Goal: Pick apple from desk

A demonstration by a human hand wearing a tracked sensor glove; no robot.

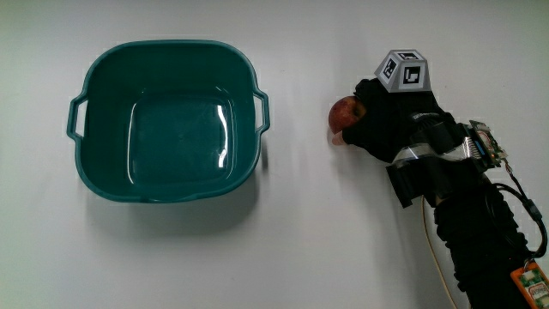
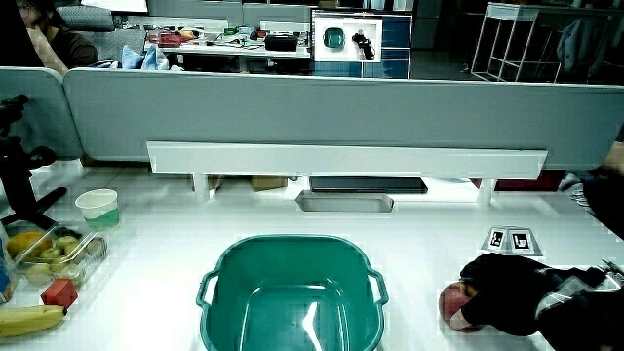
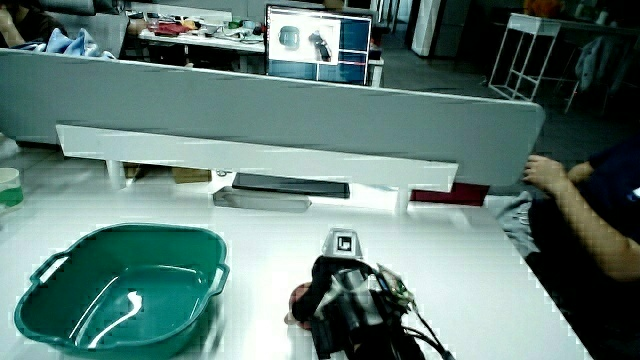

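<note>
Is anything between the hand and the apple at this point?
Nothing visible. The hand is already on the apple, its fingers wrapped around it on the table. The teal basin sits apart from the apple and holds nothing.

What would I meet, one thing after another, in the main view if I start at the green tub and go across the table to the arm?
tub → bare white table → apple → hand, closed on the apple → forearm
</note>
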